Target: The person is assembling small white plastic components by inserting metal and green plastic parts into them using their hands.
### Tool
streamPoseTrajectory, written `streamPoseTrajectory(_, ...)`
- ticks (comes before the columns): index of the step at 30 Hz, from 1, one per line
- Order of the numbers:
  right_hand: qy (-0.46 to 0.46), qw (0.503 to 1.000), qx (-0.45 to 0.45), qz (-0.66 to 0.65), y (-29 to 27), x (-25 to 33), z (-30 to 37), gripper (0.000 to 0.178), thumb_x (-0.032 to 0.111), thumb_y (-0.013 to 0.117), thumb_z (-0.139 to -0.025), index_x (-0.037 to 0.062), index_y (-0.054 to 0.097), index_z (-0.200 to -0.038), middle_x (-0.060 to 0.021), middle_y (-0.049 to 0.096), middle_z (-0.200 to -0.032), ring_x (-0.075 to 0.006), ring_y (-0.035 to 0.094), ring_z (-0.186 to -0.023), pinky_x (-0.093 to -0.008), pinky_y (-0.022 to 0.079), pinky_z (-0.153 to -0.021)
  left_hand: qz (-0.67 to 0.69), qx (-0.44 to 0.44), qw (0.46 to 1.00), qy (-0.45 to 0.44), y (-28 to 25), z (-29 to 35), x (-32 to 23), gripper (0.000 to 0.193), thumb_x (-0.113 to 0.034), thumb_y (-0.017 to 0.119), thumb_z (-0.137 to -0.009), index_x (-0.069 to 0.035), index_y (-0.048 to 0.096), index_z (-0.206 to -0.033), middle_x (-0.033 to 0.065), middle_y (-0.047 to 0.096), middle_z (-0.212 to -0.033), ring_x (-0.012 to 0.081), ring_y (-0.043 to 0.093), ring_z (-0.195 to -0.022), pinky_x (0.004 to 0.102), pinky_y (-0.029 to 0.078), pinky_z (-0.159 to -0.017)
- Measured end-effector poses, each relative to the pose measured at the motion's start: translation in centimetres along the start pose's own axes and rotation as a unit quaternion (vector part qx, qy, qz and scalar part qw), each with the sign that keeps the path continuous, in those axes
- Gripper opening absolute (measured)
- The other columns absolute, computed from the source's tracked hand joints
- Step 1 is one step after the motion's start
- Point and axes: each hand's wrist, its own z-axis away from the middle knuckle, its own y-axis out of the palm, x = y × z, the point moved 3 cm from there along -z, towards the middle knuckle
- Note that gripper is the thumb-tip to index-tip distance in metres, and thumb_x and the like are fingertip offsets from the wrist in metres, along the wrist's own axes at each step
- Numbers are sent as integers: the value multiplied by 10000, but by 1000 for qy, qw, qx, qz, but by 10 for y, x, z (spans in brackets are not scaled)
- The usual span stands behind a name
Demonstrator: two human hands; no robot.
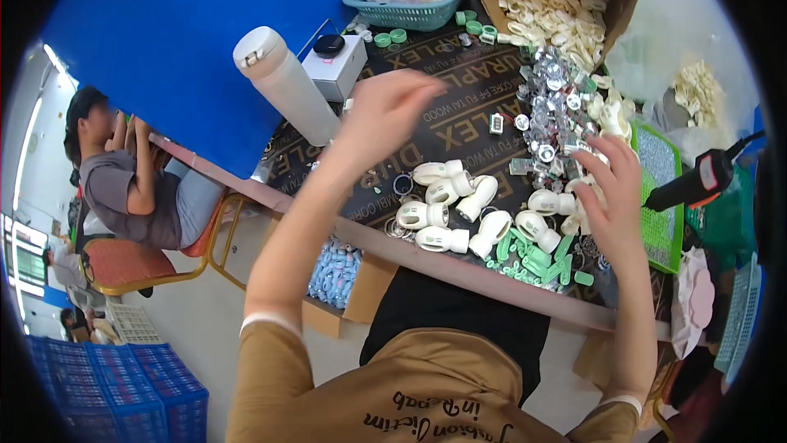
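Observation:
My left hand [389, 115] is raised over the far middle of the dark table, beside a white bottle [287, 86]. Its fingers are smeared by motion, and I cannot tell whether they hold anything. On the right, my right hand [611, 193] has its fingers apart and curved, close to the cream plastic parts and the heap of clear and silvery small parts [551, 103]. Between my hands lie several cream rounded housings [443, 238] with open round ends. Green strip-like pieces [533, 258] are scattered near the table's front edge.
A tipped carton [625, 9] spills cream parts at the back right. A blue-green basket [406, 13] stands at the back, a green tray [662, 234] on the right with a black handheld tool [697, 181]. A box of blue pieces [334, 275] sits below the edge. Someone sits [135, 172] at left.

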Motion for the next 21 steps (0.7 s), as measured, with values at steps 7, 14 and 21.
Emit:
streamPoseTrajectory(7,170,974,-45,-144,-30,19,105,142,-34,548,-734,-3,591,-866,-128,557,-918,-288,528,-893,-363,410,-824,-230,15,970,-78,-39,94,59,340,-106,533,-852,-23,509,-1180,195,518,-1173,337,504,-1082,382,403,-920)
streamPoseTrajectory(14,226,961,-135,-90,-15,27,156,100,-30,524,-768,-23,592,-842,-130,578,-845,-286,538,-849,-368,416,-799,-363,30,924,-116,16,52,83,585,-426,505,-865,3,436,-1257,325,376,-1287,468,319,-1222,481,284,-1013)
streamPoseTrajectory(21,213,966,-132,-67,-7,32,156,90,-20,527,-786,-27,595,-844,-124,579,-782,-282,540,-782,-358,428,-731,-345,76,934,-50,66,26,78,581,-480,470,-867,-20,484,-1221,306,406,-1265,481,293,-1240,522,286,-999)
